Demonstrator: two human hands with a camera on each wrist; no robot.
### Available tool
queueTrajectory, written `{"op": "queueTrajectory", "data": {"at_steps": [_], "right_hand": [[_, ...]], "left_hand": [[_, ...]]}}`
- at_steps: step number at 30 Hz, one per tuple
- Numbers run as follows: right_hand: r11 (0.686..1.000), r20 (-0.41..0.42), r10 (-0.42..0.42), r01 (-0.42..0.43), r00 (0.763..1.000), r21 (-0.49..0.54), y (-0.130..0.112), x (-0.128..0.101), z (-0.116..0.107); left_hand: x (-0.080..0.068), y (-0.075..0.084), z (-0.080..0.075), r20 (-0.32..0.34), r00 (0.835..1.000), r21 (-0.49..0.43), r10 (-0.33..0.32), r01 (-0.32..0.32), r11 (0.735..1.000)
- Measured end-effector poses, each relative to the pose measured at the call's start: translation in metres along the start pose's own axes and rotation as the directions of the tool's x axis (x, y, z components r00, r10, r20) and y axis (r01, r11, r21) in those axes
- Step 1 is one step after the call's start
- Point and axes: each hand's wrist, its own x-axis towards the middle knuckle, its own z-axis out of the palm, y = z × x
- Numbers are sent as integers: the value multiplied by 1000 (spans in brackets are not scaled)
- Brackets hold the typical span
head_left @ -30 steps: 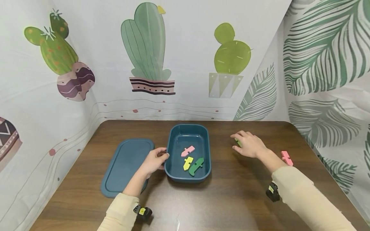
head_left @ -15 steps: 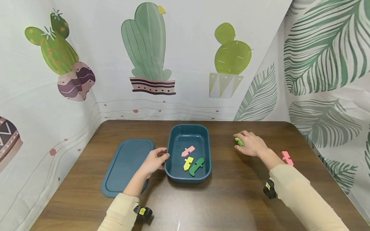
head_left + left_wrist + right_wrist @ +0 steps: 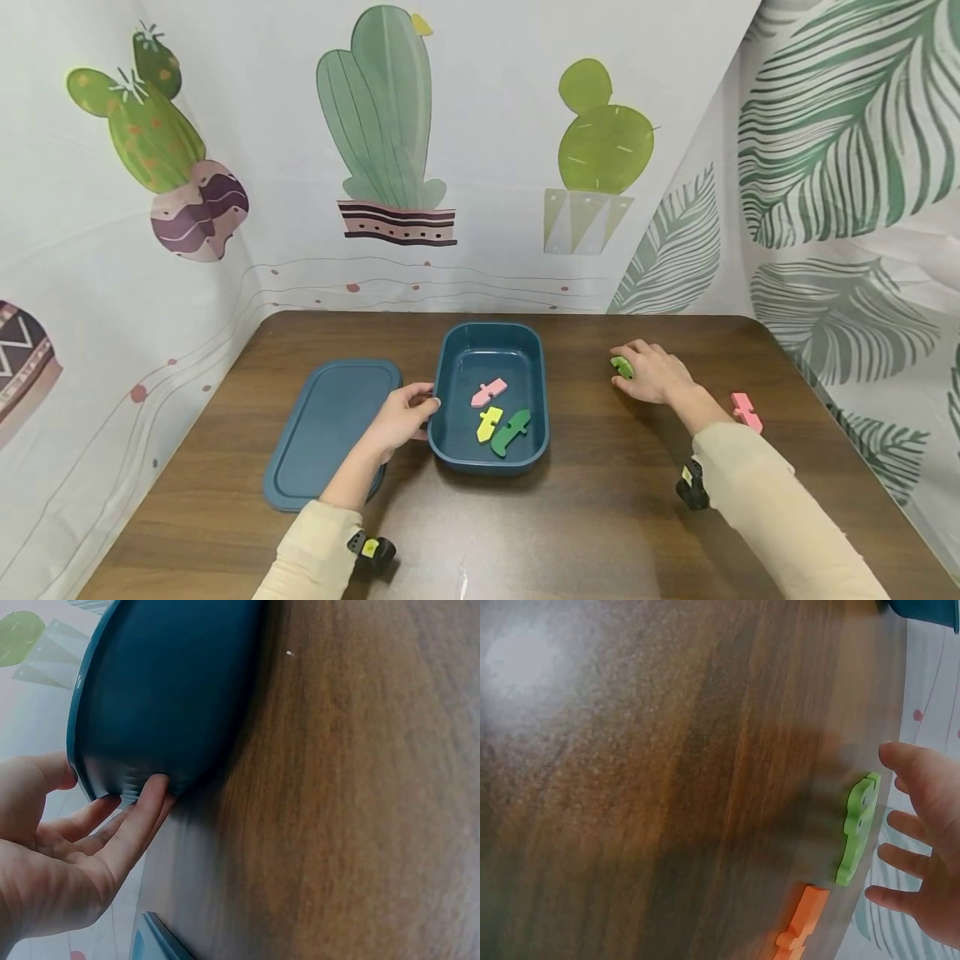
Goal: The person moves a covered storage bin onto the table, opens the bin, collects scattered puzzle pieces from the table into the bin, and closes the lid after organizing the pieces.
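Observation:
My left hand [image 3: 400,419] holds the left wall of a dark blue storage box [image 3: 543,392]. In the left wrist view, its thumb is at the rim and its fingers press the outer wall. Inside the box lie a pink puzzle piece [image 3: 489,392], a yellow one [image 3: 489,424] and a dark green one [image 3: 511,432]. To the right, my right hand [image 3: 651,373] hovers by a light green puzzle piece [image 3: 622,367]. The right wrist view shows its fingers spread, apart from that light green piece [image 3: 858,829], which lies on the table.
Another puzzle piece [image 3: 746,412] lies beside the right forearm, pinkish in the head view; the right wrist view shows an orange piece [image 3: 801,924]. The box's flat blue lid [image 3: 330,433] rests on the wooden table [image 3: 570,533] at left. A printed cloth [image 3: 495,150] hangs behind.
My right hand has drifted slightly right, and more of the light green piece shows beside its fingers. The left hand and box stay put.

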Motion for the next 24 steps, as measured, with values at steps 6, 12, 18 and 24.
{"op": "queueTrajectory", "data": {"at_steps": [6, 12, 18, 24], "right_hand": [[1000, 35, 24, -24, 999, 0, 3, 0, 2], [999, 63, 46, -47, 997, 4, 6, 0, 7], [999, 58, 51, -51, 997, 8, 8, 2, 10], [998, 59, 54, -56, 997, 23, 7, 3, 10]], "left_hand": [[-1, 1, 0, -14, 1000, -9, 4, -4, 1000], [14, -19, -1, -26, 1000, -4, -12, 12, 1000], [16, -23, -1, -27, 1000, -3, 2, -2, 1000], [15, -23, 0, -35, 999, -9, -8, 8, 1000]]}}
